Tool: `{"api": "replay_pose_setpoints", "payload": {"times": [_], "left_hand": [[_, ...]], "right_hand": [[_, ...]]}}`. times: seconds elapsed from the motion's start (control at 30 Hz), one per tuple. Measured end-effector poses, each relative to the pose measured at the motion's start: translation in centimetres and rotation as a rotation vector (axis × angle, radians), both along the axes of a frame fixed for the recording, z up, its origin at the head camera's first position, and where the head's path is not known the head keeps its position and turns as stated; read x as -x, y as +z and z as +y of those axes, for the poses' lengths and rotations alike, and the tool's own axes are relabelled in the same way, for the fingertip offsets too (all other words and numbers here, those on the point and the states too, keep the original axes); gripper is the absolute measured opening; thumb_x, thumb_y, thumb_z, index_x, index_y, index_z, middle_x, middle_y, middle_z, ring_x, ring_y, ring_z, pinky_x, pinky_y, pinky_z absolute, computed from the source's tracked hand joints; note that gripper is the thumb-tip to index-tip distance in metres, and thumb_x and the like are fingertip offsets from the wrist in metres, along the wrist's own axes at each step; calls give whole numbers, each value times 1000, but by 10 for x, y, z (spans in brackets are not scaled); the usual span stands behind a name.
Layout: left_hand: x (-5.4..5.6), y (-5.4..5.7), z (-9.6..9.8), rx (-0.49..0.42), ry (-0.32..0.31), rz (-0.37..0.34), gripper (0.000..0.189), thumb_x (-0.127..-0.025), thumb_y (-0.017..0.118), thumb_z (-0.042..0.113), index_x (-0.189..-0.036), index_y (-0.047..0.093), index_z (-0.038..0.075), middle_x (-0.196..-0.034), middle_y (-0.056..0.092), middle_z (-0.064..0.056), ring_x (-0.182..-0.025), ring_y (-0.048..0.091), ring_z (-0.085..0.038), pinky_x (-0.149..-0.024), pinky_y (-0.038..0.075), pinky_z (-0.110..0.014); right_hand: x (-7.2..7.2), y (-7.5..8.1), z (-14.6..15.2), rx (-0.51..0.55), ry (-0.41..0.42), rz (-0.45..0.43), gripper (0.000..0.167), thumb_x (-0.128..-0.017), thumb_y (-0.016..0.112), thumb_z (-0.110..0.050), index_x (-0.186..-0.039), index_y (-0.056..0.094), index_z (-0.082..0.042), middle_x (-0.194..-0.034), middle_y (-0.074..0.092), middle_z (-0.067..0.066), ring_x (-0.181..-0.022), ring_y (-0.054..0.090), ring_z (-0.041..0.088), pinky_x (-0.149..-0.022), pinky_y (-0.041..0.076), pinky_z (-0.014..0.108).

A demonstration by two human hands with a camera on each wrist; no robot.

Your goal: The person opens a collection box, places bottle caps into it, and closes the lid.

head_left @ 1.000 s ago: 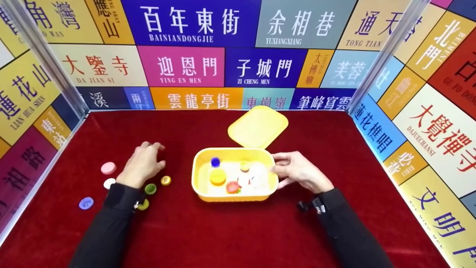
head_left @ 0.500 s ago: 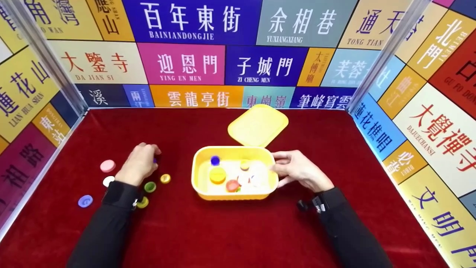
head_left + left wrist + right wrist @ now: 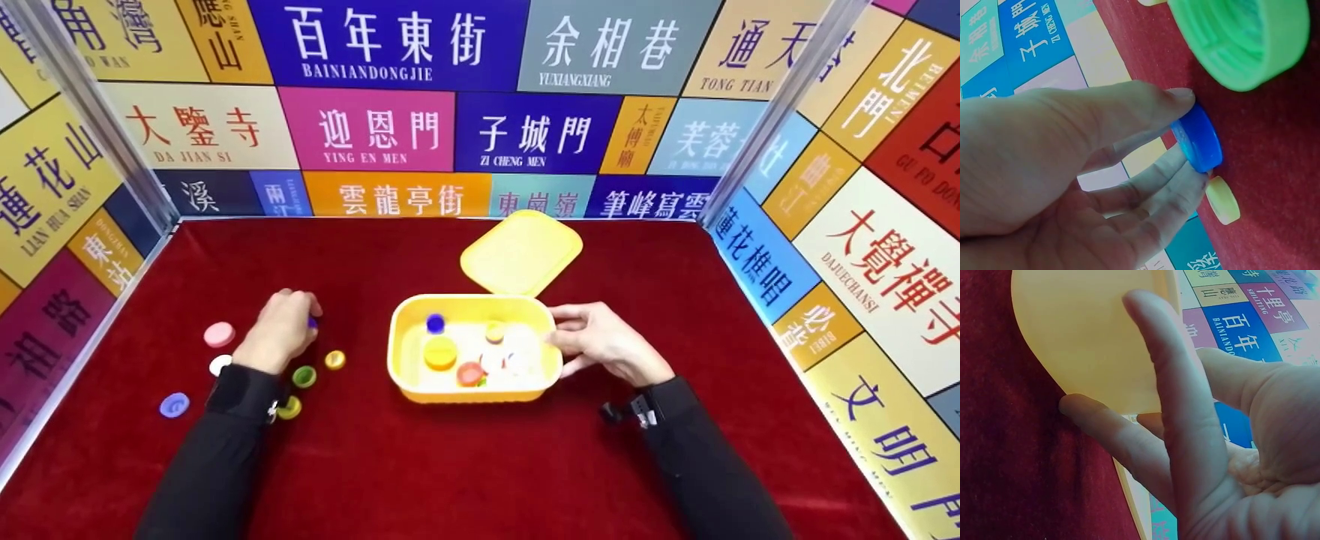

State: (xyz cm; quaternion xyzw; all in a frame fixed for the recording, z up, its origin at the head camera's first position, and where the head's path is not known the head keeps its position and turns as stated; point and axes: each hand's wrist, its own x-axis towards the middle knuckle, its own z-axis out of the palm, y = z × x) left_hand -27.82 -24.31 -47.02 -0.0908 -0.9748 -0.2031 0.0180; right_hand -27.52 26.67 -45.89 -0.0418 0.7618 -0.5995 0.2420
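My left hand (image 3: 277, 330) pinches a blue bottle cap (image 3: 1202, 138) between thumb and fingertips, low over the red cloth. In the head view that hand hides most of the cap. A green cap (image 3: 1292, 56) and a pale yellow cap (image 3: 1223, 201) lie close by. At the middle stands a yellow box (image 3: 472, 397), its top uncovered. My right hand (image 3: 604, 341) rests against its right end, fingers spread and fairly straight along the wall (image 3: 1095, 343). Inside the box are a dark blue cap (image 3: 435, 323), an orange-yellow cap (image 3: 440, 352), a red cap (image 3: 470, 373) and washed-out white pieces.
Behind the box lies its yellow lid (image 3: 521, 253). Left of my left hand are a pink cap (image 3: 219, 334), a white cap (image 3: 220, 365) and a light blue cap (image 3: 174, 405). An olive cap (image 3: 289, 408) is beside the left sleeve. Printed panels (image 3: 367, 127) border the table.
A second ago my left hand had its thumb and fingers apart; since then they have closed on the blue bottle cap. My right hand and the box have stayed in place.
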Motion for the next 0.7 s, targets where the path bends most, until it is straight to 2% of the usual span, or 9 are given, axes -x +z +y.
{"api": "replay_pose_setpoints", "payload": {"times": [0.17,0.33,0.53,0.7], "left_hand": [[-1,2,2,-13,-10,33,25,-94,81,-5,-118,81,-12,-119,77,-36,-117,72,-57,-105,62,-68],[-4,11,11,-52,-17,69,24,-98,80,-2,-120,80,-10,-118,74,-35,-114,71,-56,-103,62,-68],[-12,24,33,-140,-44,154,23,-100,82,2,-122,82,-7,-116,72,-32,-108,73,-50,-104,66,-64],[-17,30,58,-201,-118,240,25,-100,87,7,-123,83,-2,-119,74,-28,-108,77,-46,-105,69,-60]], "right_hand": [[0,0,0,1,5,2,65,-105,81,-5,-167,61,-2,-150,74,32,-110,86,32,-80,75,46],[0,0,-1,5,6,0,63,-106,79,-4,-167,60,-1,-151,74,32,-111,85,31,-80,75,46],[1,0,0,0,7,-2,63,-107,79,-4,-167,59,0,-151,74,32,-112,85,31,-79,75,46],[1,-1,-1,-2,4,-9,64,-106,79,-4,-167,59,0,-151,74,32,-111,85,31,-80,75,47]]}}
